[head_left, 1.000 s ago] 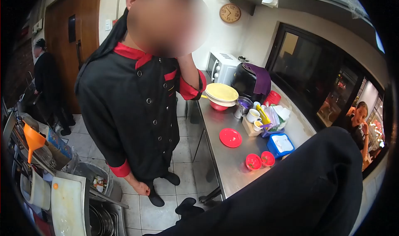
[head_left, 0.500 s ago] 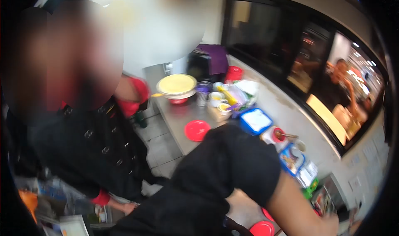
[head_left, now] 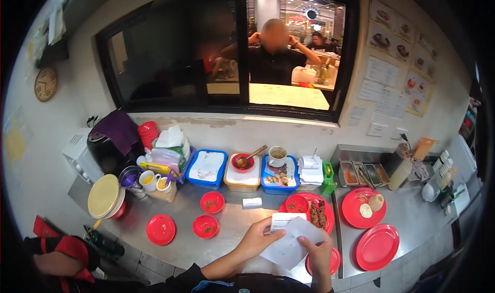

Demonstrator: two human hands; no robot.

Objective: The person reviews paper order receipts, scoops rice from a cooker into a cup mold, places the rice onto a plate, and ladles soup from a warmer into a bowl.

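Observation:
In front of me, my left hand (head_left: 259, 237) pinches a small printed slip (head_left: 286, 219) and the edge of a larger white paper sheet (head_left: 287, 250), its thumb lying over them. My right hand (head_left: 317, 249) grips the sheet from the other side, thumb on top. Just beyond the papers is a red plate (head_left: 304, 195) with grilled skewers (head_left: 318, 215) and a small red bowl (head_left: 297, 204). Partly hidden beneath my right hand is another red plate (head_left: 334, 263). On the counter behind my left hand lies a separate white slip (head_left: 252, 202).
Two small red bowls (head_left: 212, 202) and a red saucer (head_left: 161, 229) sit left on the steel counter (head_left: 180, 259). Lidded tubs (head_left: 207, 167) line the wall. At right are a plate with rice (head_left: 364, 208) and an oval plate (head_left: 377, 247). A co-worker's sleeve (head_left: 69, 251) shows lower left.
My view has swung right and levelled toward the counter and window. The arm reaching to the lower right is drawn back, and both hands now hold papers. The co-worker is mostly out of view.

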